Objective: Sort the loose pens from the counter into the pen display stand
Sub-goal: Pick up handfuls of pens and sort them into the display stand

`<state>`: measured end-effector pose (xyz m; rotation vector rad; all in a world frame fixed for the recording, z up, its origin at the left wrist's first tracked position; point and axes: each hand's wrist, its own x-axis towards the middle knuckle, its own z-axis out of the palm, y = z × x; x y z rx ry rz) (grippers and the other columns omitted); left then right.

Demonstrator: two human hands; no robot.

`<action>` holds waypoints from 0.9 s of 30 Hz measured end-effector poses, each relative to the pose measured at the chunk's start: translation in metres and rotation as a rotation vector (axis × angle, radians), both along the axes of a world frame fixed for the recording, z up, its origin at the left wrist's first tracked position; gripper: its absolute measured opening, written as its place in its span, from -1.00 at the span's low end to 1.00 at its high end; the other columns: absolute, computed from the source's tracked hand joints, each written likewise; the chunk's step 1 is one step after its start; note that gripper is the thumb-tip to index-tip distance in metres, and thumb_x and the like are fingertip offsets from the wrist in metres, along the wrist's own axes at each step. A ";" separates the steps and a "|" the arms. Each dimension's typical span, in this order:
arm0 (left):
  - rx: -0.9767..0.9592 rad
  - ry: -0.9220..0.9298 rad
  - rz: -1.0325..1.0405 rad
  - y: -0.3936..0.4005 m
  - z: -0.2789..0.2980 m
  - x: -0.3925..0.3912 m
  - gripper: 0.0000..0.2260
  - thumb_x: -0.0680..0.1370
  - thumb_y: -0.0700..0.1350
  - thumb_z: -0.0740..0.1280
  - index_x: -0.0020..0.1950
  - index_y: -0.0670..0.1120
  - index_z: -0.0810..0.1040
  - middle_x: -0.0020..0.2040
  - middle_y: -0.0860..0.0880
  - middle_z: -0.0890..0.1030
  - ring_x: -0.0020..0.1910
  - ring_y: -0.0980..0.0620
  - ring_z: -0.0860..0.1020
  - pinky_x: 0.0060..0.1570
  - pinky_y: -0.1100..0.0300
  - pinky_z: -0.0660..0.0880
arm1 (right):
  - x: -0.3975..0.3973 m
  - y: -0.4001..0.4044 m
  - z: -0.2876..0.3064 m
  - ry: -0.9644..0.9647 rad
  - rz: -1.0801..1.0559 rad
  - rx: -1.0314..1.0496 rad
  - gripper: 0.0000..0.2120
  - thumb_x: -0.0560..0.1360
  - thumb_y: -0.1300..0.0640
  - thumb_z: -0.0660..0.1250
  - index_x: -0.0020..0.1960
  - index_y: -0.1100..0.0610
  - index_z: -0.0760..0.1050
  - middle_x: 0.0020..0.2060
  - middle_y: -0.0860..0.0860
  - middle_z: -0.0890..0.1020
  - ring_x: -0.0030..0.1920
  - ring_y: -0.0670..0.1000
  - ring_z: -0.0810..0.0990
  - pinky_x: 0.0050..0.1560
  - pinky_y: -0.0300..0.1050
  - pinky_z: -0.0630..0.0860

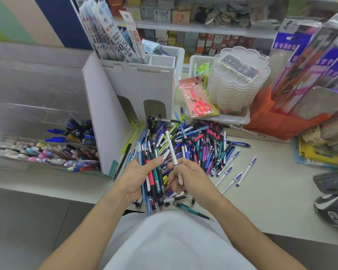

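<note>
Nearest to us, our left hand is curled round a thick bundle of pens, its fingers wrapped over barrels of teal, pink, black and blue that stick out past the palm towards our white shirt. Just beside it our right hand pinches a single white pen with a blue band near its lower end, the pen standing tilted up over the heap. A teal pen lies alone on the counter below the right hand, and a few white pens with blue caps are scattered to the right. Beyond our hands the loose pens lie in a tangled pile on the counter, mostly blue, white, black, purple and pink, crossing each other in every direction. To the left stands the pen display stand, its clear tiers already holding blue pens and pastel ones. Behind the pile rises a white cardboard holder with packaged refills in it, and to its right a packet of red scissors leans by a stack of clear scalloped trays.
</note>
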<state>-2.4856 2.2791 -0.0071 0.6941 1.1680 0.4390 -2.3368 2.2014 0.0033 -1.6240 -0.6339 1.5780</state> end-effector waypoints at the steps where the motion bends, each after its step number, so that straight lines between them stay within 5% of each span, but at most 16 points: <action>1: -0.011 -0.010 0.005 0.000 0.002 -0.002 -0.68 0.46 -0.12 0.49 0.12 -0.24 0.56 -0.21 -0.16 0.61 -0.29 -0.05 0.62 -0.30 0.11 0.60 | -0.004 0.002 0.001 -0.009 -0.005 -0.005 -0.88 0.67 0.19 0.16 0.07 0.19 0.46 -0.37 0.02 0.44 -0.48 -0.04 0.34 -0.43 -0.16 0.31; 4: -0.077 -0.096 0.047 0.001 0.007 -0.005 -0.64 0.46 -0.13 0.49 0.17 -0.28 0.55 -0.19 -0.20 0.61 -0.29 -0.11 0.62 -0.30 0.08 0.60 | -0.018 0.005 0.010 -0.113 0.115 0.055 -0.78 0.61 -0.02 0.37 -0.02 0.10 0.40 -0.46 -0.13 0.31 -0.50 -0.11 0.23 -0.41 -0.22 0.23; 6: -0.142 -0.143 0.069 0.004 0.011 -0.011 -0.66 0.50 -0.16 0.46 0.19 -0.33 0.55 -0.19 -0.23 0.63 -0.31 -0.15 0.62 -0.34 0.06 0.61 | -0.027 0.006 0.016 -0.139 0.169 0.107 -0.74 0.53 0.10 0.48 -0.03 0.13 0.39 -0.51 -0.19 0.42 -0.53 -0.20 0.38 -0.41 -0.36 0.35; 8: -0.180 -0.166 0.061 0.008 0.014 -0.019 -0.64 0.48 -0.17 0.46 0.18 -0.37 0.57 -0.14 -0.28 0.63 -0.26 -0.19 0.63 -0.30 0.01 0.64 | -0.034 0.008 0.019 -0.095 0.153 0.112 -0.71 0.50 0.18 0.52 -0.01 0.15 0.40 -0.32 -0.18 0.59 -0.35 -0.23 0.62 -0.28 -0.39 0.49; 10: -0.184 -0.198 0.018 0.012 0.018 -0.029 -0.63 0.43 -0.15 0.47 0.14 -0.37 0.60 -0.12 -0.29 0.63 -0.22 -0.19 0.64 -0.20 -0.02 0.65 | -0.039 0.010 0.023 -0.093 0.138 0.107 -0.75 0.53 0.14 0.49 -0.02 0.14 0.41 -0.28 -0.12 0.57 -0.34 -0.16 0.61 -0.29 -0.32 0.49; 14: -0.115 -0.189 -0.119 0.015 0.021 -0.053 -0.69 0.48 -0.13 0.45 0.14 -0.27 0.56 -0.16 -0.18 0.65 -0.21 -0.10 0.65 -0.19 0.03 0.62 | -0.043 0.016 0.035 -0.074 0.081 0.092 -0.61 0.63 -0.13 0.22 -0.13 0.19 0.43 -0.46 -0.02 0.30 -0.48 -0.04 0.20 -0.47 -0.24 0.22; 18: -0.108 -0.318 -0.222 0.015 0.021 -0.073 -0.68 0.58 -0.14 0.40 0.24 -0.30 0.50 -0.05 -0.25 0.62 -0.08 -0.20 0.62 -0.04 -0.06 0.61 | -0.056 0.016 0.039 -0.137 0.151 0.096 -0.63 0.73 0.01 0.07 0.04 0.24 0.52 -0.34 0.02 0.51 -0.34 0.02 0.50 -0.26 -0.16 0.48; 20: -0.119 -0.366 -0.230 0.014 0.019 -0.082 -0.66 0.58 -0.14 0.38 0.30 -0.28 0.51 0.00 -0.29 0.61 -0.04 -0.23 0.62 -0.05 -0.08 0.61 | -0.067 0.015 0.035 -0.098 0.126 0.093 -0.74 0.74 0.12 0.07 0.15 0.21 0.50 -0.36 0.00 0.49 -0.36 -0.02 0.52 -0.30 -0.10 0.44; 24: -0.120 -0.393 -0.192 0.015 0.016 -0.096 -0.71 0.52 -0.09 0.41 0.20 -0.16 0.64 0.06 -0.28 0.64 0.00 -0.20 0.65 -0.01 -0.06 0.63 | -0.091 0.015 0.028 -0.109 0.045 0.079 -0.95 0.63 0.13 0.33 0.06 0.06 0.47 -0.37 -0.04 0.41 -0.37 -0.02 0.40 -0.29 -0.11 0.42; 27: -0.116 -0.393 -0.169 0.016 0.018 -0.100 -0.72 0.55 -0.07 0.38 0.20 -0.20 0.61 -0.03 -0.28 0.66 -0.11 -0.17 0.67 -0.16 0.02 0.63 | -0.107 0.011 0.025 -0.312 0.089 0.142 -0.69 0.52 0.06 0.48 0.11 -0.03 0.38 -0.48 -0.19 0.32 -0.35 -0.11 0.35 -0.20 -0.25 0.46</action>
